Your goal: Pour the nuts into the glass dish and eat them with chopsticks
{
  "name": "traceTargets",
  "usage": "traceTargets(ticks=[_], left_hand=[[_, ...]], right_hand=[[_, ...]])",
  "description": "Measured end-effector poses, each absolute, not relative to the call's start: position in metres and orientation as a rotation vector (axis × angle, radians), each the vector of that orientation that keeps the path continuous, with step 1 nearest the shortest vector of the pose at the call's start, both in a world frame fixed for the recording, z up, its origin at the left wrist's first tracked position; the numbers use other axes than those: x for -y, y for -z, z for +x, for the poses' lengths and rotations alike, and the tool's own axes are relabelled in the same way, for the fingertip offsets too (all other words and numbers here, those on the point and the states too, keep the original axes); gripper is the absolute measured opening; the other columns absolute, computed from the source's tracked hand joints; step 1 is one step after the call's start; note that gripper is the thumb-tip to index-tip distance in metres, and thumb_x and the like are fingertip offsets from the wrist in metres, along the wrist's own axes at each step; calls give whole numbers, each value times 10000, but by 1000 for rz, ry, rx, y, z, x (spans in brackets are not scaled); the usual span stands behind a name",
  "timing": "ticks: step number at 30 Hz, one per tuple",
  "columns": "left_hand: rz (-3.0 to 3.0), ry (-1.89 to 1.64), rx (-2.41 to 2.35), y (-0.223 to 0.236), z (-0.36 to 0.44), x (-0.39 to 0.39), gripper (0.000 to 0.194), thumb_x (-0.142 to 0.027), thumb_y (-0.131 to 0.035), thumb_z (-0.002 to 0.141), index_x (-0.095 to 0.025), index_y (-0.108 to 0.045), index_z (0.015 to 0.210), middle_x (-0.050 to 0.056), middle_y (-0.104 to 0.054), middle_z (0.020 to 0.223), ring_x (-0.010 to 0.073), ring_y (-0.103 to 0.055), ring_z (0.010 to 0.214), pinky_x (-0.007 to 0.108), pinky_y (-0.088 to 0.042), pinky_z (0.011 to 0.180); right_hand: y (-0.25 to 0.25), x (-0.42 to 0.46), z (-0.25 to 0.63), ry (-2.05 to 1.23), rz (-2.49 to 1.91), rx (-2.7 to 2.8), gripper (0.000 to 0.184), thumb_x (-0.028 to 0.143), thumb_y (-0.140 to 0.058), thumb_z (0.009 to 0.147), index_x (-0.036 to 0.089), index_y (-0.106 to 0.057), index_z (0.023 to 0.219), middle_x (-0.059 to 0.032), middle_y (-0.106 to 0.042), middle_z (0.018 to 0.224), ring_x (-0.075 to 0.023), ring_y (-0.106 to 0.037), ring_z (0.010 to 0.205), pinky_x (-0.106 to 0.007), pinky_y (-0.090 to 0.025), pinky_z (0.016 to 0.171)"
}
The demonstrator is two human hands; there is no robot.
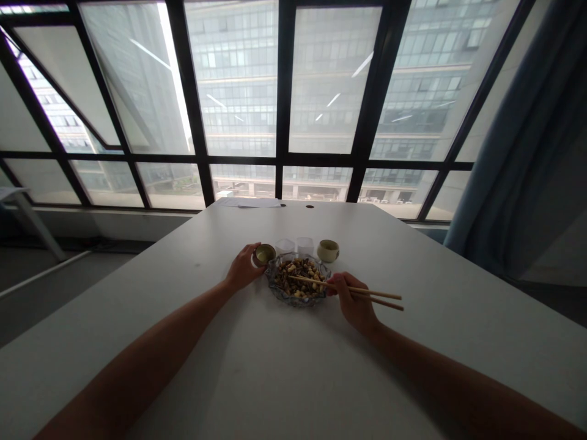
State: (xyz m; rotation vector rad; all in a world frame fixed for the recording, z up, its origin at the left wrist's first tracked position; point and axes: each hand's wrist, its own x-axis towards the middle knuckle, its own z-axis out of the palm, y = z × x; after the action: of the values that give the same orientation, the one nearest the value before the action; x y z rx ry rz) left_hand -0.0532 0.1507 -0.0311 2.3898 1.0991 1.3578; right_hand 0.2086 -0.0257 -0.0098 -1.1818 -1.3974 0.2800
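A glass dish [277, 293] of mixed nuts or beans sits in the middle of the white table [275, 366]. My right hand [354, 304] is closed around a pair of wooden chopsticks [362, 292], whose tips reach over the dish's contents. My left hand [244, 267] wraps its fingers round a small green cup [265, 253] just left of the dish. Behind the dish stand two small clear cups [295, 245] and a second green cup [328, 250].
Sheets of paper [250, 202] lie at the table's far edge, next to two round holes [310, 206]. Large black-framed windows [284, 91] fill the background, with a blue curtain [527, 159] at the right. Another table's corner [13, 195] shows far left.
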Motion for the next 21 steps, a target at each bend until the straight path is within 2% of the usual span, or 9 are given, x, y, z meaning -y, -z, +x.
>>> traceTargets(ticks=[6, 11, 17, 21], left_hand=[[2400, -1365, -1104, 31, -53, -150, 635, -246, -744, 684, -190, -546, 1285, 119, -618, 1259, 286, -612, 1144, 429, -561, 910], [2387, -1355, -1097, 32, -54, -151, 642, -243, -746, 684, -181, -541, 1289, 127, -614, 1269, 286, -611, 1142, 425, -567, 897], [2387, -1357, -1101, 32, -54, -152, 640, -248, -746, 684, -181, -542, 1287, 123, -614, 1264, 287, -612, 1144, 420, -570, 894], [2389, -1352, -1106, 32, -54, -152, 638, -246, -741, 689, -175, -539, 1289, 127, -611, 1269, 287, -613, 1142, 418, -571, 888]], right_hand=[[14, 24, 210, -282, -1185, 1377, 510, 636, -493, 925, 194, -621, 706, -40, -636, 597, -176, -593, 550, -273, -469, 517], [13, 24, 211, -213, -1196, 1451, 448, 586, -606, 880, 199, -609, 655, -25, -627, 578, -155, -547, 509, -263, -431, 492], [7, 24, 214, -276, -1160, 1488, 510, 597, -601, 877, 196, -568, 563, -14, -569, 515, -140, -515, 491, -260, -414, 489], [7, 19, 220, -488, -1087, 1490, 571, 690, -556, 856, 180, -687, 634, -42, -608, 520, -162, -549, 506, -280, -435, 493]])
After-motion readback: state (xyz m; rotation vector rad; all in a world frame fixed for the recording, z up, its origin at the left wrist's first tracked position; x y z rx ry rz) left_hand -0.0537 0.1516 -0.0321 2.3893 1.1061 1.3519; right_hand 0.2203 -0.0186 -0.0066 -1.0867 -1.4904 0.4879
